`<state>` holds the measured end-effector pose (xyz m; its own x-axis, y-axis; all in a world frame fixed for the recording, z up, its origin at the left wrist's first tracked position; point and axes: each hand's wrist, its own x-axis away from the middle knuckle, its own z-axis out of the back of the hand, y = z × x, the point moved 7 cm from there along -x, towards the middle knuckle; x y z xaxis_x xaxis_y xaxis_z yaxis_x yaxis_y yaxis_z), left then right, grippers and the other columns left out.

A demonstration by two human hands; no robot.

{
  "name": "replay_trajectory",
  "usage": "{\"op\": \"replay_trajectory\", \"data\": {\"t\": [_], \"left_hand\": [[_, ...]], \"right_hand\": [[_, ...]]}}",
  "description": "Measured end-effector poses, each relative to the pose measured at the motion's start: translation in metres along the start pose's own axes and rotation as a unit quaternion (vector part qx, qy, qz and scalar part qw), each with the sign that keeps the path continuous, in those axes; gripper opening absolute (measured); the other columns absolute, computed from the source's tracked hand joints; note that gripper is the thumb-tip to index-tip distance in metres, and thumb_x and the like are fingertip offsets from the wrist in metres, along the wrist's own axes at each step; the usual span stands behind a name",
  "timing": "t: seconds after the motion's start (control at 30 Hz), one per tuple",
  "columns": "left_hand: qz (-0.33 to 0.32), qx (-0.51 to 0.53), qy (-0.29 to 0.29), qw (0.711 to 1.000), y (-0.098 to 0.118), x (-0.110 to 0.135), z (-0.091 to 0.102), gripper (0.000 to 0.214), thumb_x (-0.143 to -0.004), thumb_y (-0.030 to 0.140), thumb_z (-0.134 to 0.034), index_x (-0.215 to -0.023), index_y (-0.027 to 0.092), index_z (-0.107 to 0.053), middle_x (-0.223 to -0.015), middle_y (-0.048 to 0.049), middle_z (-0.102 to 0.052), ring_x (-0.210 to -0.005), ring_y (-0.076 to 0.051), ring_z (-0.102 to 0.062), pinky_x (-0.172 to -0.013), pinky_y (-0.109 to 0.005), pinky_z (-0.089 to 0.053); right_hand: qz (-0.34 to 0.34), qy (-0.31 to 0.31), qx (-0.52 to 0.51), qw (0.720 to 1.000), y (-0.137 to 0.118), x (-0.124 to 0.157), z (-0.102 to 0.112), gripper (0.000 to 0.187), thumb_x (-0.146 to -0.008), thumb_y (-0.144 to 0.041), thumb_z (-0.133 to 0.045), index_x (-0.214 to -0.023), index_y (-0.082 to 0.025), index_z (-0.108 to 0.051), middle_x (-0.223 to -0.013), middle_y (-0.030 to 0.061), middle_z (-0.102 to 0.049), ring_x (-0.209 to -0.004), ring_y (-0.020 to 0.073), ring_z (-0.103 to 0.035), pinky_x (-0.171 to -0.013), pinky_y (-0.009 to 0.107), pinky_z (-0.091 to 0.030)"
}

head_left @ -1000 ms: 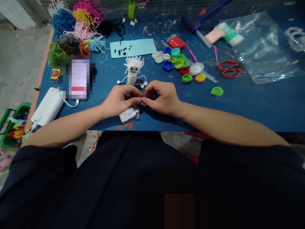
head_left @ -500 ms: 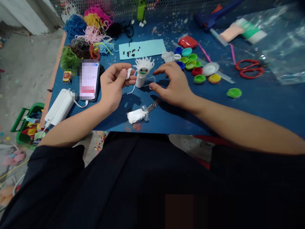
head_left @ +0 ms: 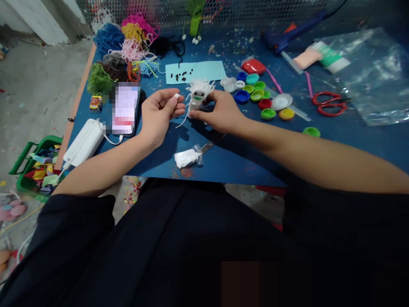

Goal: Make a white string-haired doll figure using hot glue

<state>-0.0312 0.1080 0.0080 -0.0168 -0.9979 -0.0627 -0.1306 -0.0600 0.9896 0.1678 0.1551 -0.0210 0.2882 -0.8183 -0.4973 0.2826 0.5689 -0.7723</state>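
Observation:
My left hand (head_left: pixel 161 111) pinches a small white lump (head_left: pixel 176 96), soft-looking like modelling clay, between thumb and fingers. Just right of it stands a small white doll (head_left: pixel 196 100) with shaggy white yarn hair, two dark eyes, a green mouth and thin white string limbs. My right hand (head_left: pixel 222 111) is closed around the doll's body from the right, thumb at the front near its base. Below the hands lies a plastic-wrapped white block (head_left: pixel 187 158), with a flat metal blade (head_left: pixel 208 147) beside it, partly in shadow.
Bundles of coloured yarn (head_left: pixel 131 42) and a phone (head_left: pixel 125 108) lie to the left, near a white power bank (head_left: pixel 83 143). Black beads dot a light-blue card (head_left: pixel 207 71). Rightward are small coloured pots (head_left: pixel 257 95), red scissors (head_left: pixel 329 103), a blue glue gun (head_left: pixel 294 30) and a clear plastic bag (head_left: pixel 380 81).
My right hand has moved left and closed on the doll, which now leans slightly. My left hand still holds the white lump. The whole view has shifted a little.

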Motion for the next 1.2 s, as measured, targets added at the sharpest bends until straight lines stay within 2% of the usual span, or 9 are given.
{"op": "replay_trajectory", "data": {"t": [0.1,0.27,0.5,0.63,0.7,0.77,0.87,1.03,1.2], "left_hand": [[0.013,-0.022,0.012,1.000,0.003,0.003,0.000,0.016,-0.100,0.033,-0.069,-0.113,0.023,-0.068,-0.100,-0.0026,-0.078,-0.089,-0.011,-0.075,-0.084,-0.024,-0.061],[0.059,-0.005,-0.019,0.998,0.001,0.010,-0.008,0.015,-0.094,0.021,-0.052,-0.089,0.019,-0.066,-0.081,-0.0021,-0.072,-0.061,-0.007,-0.062,-0.058,-0.021,-0.050],[0.155,0.026,-0.146,0.977,-0.008,0.023,-0.033,0.019,-0.098,0.024,-0.059,-0.086,0.013,-0.070,-0.076,-0.0057,-0.072,-0.056,-0.007,-0.061,-0.048,-0.018,-0.042],[0.200,0.065,-0.174,0.962,-0.015,0.029,-0.039,0.026,-0.103,0.032,-0.059,-0.094,0.012,-0.073,-0.086,-0.0094,-0.076,-0.064,-0.009,-0.067,-0.056,-0.019,-0.051],[0.224,0.098,-0.175,0.954,-0.018,0.030,-0.039,0.031,-0.103,0.035,-0.056,-0.099,0.011,-0.075,-0.093,-0.0127,-0.079,-0.074,-0.013,-0.074,-0.070,-0.023,-0.060],[0.242,0.129,-0.174,0.946,-0.020,0.031,-0.040,0.031,-0.100,0.034,-0.055,-0.104,0.011,-0.075,-0.102,-0.0157,-0.081,-0.089,-0.018,-0.079,-0.088,-0.030,-0.065],[0.248,0.165,-0.178,0.938,-0.019,0.030,-0.041,0.030,-0.086,0.021,-0.057,-0.108,0.010,-0.074,-0.111,-0.0169,-0.082,-0.104,-0.023,-0.081,-0.106,-0.038,-0.064],[0.219,0.188,-0.177,0.941,-0.015,0.026,-0.042,0.048,-0.065,0.001,-0.054,-0.109,0.009,-0.071,-0.107,-0.0147,-0.083,-0.107,-0.022,-0.082,-0.114,-0.039,-0.062],[0.227,0.166,-0.184,0.942,-0.014,0.027,-0.043,0.046,-0.075,-0.005,-0.058,-0.117,0.007,-0.073,-0.113,-0.0154,-0.082,-0.110,-0.020,-0.083,-0.115,-0.034,-0.062]], "right_hand": [[-0.024,0.019,0.016,0.999,-0.020,-0.007,0.020,0.048,-0.073,-0.063,-0.098,-0.093,-0.026,-0.074,-0.085,0.0028,-0.077,-0.082,0.0195,-0.063,-0.080,0.041,-0.058],[-0.027,0.031,0.005,0.999,-0.063,-0.018,0.052,0.051,-0.073,-0.066,-0.097,-0.096,-0.026,-0.077,-0.096,0.0045,-0.081,-0.080,0.0197,-0.070,-0.078,0.041,-0.060],[-0.009,0.025,-0.031,0.999,-0.104,-0.008,0.056,0.058,-0.072,-0.071,-0.095,-0.100,-0.024,-0.076,-0.097,0.0062,-0.082,-0.087,0.0244,-0.076,-0.081,0.044,-0.064],[-0.011,0.024,-0.022,0.999,-0.114,0.003,0.054,0.054,-0.073,-0.073,-0.093,-0.098,-0.028,-0.077,-0.097,0.0052,-0.081,-0.087,0.0258,-0.076,-0.082,0.046,-0.065],[-0.011,0.028,-0.017,0.999,-0.114,0.007,0.054,0.050,-0.078,-0.073,-0.090,-0.100,-0.030,-0.077,-0.100,0.0048,-0.081,-0.089,0.0255,-0.075,-0.084,0.047,-0.065],[-0.005,0.040,-0.027,0.999,-0.112,0.011,0.054,0.049,-0.081,-0.072,-0.088,-0.102,-0.029,-0.077,-0.100,0.0056,-0.080,-0.089,0.0258,-0.075,-0.083,0.048,-0.064],[-0.003,0.059,-0.044,0.997,-0.105,0.015,0.052,0.052,-0.080,-0.073,-0.089,-0.099,-0.026,-0.075,-0.094,0.0060,-0.079,-0.084,0.0264,-0.075,-0.079,0.048,-0.063],[-0.015,0.045,-0.017,0.999,-0.094,0.022,0.046,0.054,-0.077,-0.077,-0.088,-0.098,-0.029,-0.073,-0.093,0.0051,-0.079,-0.086,0.0276,-0.074,-0.083,0.051,-0.063],[-0.001,0.062,0.007,0.998,-0.092,0.024,0.051,0.049,-0.078,-0.071,-0.091,-0.098,-0.029,-0.074,-0.093,0.0055,-0.078,-0.085,0.0272,-0.073,-0.083,0.050,-0.063]]}}
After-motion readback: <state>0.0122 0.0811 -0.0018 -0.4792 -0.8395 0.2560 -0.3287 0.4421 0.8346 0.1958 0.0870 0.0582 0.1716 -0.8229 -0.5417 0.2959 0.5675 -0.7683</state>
